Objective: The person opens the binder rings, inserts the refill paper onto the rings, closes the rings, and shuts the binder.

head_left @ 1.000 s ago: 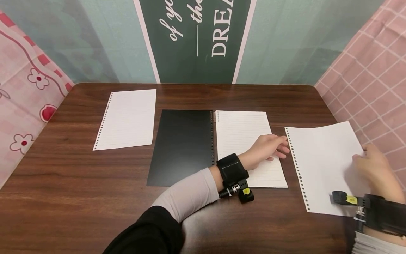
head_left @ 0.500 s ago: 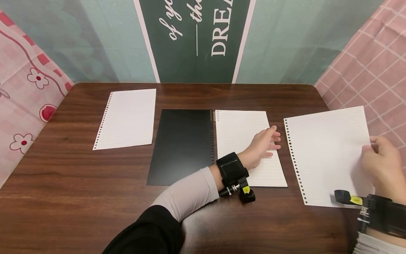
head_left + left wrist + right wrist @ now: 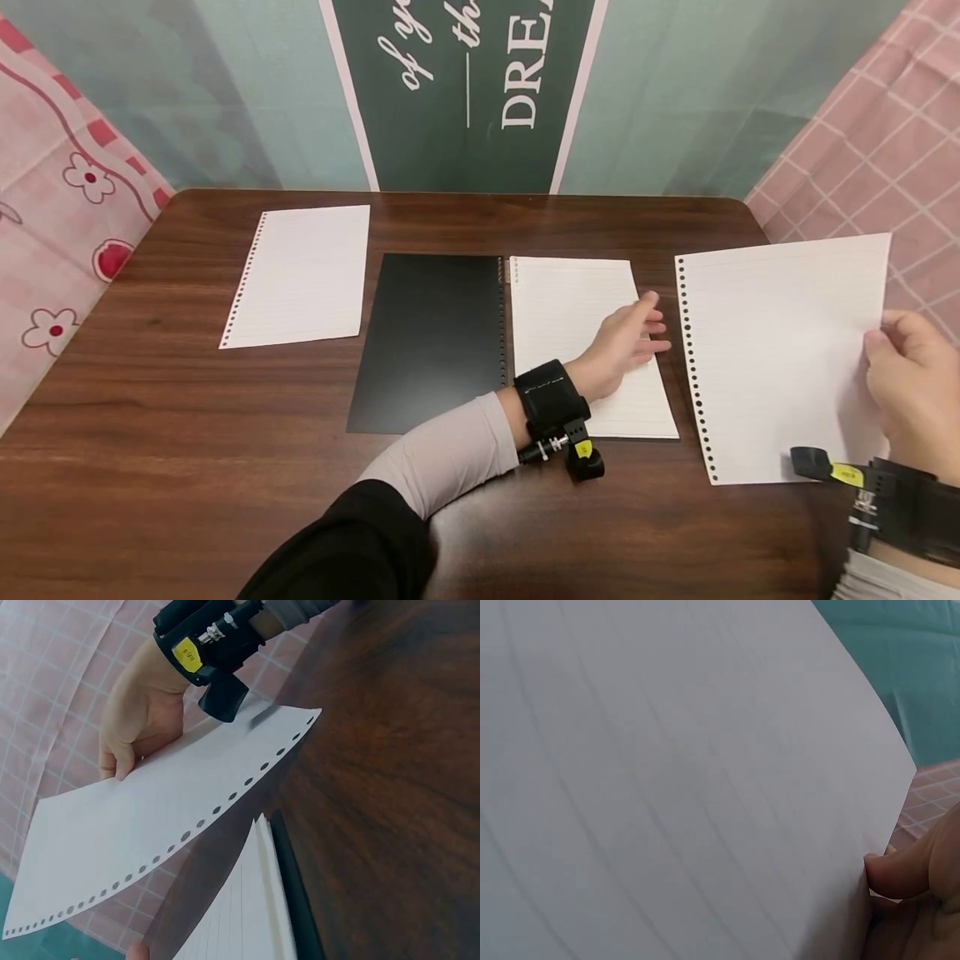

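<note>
My right hand [image 3: 911,371] pinches the right edge of a loose-leaf sheet [image 3: 780,350] between thumb and fingers. Punched holes run down the sheet's left edge, and it is lifted off the table, bowing slightly in the left wrist view. Faint ruled lines cross it in the right wrist view. My left hand [image 3: 618,346] rests with fingers extended over the right side of an open ring binder's lined pages [image 3: 558,308]. The binder's black cover [image 3: 435,342] lies flat to the left, joined along the ring spine [image 3: 502,325].
Another punched sheet [image 3: 300,275] lies at the back left of the brown wooden table [image 3: 150,400]. A pink checked cloth [image 3: 900,158] hangs at the right side, a flowered one [image 3: 60,217] at the left. Behind the table is a green backdrop [image 3: 660,100] with lettering.
My right hand has raised the loose-leaf sheet and tilted its top upward, shifting slightly right. My left hand has drawn back from the sheet's holed edge, its fingers spreading over the pages.
</note>
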`<action>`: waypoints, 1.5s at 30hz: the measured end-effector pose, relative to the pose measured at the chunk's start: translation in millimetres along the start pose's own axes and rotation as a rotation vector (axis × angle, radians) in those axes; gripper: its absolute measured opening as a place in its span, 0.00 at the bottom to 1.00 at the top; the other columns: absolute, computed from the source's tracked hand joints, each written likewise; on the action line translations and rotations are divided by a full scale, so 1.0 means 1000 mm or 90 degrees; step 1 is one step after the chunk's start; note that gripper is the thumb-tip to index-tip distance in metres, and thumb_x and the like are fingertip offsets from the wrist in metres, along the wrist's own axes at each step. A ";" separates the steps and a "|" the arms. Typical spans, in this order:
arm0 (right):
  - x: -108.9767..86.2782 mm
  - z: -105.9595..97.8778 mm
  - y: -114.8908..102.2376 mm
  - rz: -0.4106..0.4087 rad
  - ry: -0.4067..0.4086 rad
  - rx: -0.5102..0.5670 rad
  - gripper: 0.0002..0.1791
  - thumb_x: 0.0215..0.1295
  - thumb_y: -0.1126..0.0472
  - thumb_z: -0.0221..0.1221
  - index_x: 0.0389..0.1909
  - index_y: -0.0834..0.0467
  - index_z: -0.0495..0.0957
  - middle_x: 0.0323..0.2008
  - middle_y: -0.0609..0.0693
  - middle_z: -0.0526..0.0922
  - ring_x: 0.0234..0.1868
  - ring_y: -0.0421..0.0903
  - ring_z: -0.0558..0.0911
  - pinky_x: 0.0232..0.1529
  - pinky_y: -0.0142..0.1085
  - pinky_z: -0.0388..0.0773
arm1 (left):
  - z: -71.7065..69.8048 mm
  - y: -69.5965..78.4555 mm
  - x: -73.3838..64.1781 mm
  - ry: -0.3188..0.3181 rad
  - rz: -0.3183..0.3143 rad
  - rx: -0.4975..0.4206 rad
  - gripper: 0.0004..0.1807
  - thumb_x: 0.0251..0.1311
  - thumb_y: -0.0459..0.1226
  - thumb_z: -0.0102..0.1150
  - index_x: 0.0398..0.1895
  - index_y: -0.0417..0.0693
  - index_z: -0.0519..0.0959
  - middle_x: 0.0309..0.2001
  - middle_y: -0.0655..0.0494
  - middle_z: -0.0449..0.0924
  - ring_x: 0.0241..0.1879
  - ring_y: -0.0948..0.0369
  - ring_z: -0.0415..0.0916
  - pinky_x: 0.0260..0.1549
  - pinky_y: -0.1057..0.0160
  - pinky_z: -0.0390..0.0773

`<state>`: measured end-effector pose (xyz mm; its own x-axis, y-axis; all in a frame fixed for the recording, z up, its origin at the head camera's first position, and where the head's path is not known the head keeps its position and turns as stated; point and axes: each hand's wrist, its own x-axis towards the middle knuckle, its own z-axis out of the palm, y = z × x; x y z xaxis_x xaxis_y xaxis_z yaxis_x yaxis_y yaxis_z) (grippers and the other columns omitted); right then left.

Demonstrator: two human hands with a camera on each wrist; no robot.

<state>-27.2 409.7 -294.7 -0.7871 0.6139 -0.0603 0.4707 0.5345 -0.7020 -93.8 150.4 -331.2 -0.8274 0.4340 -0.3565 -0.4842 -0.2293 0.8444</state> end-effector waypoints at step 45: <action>-0.008 0.003 -0.009 -0.018 -0.017 0.079 0.14 0.77 0.58 0.46 0.39 0.31 0.69 0.34 0.27 0.69 0.32 0.33 0.67 0.23 0.26 0.63 | 0.011 -0.023 -0.013 -0.023 0.065 0.190 0.08 0.64 0.32 0.63 0.35 0.32 0.85 0.38 0.43 0.88 0.27 0.68 0.81 0.31 0.72 0.81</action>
<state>-26.4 398.0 -289.6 -0.8108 0.5826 -0.0568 0.3960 0.4745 -0.7862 -68.6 159.9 -341.4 -0.8540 0.4538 -0.2546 -0.2907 -0.0101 0.9568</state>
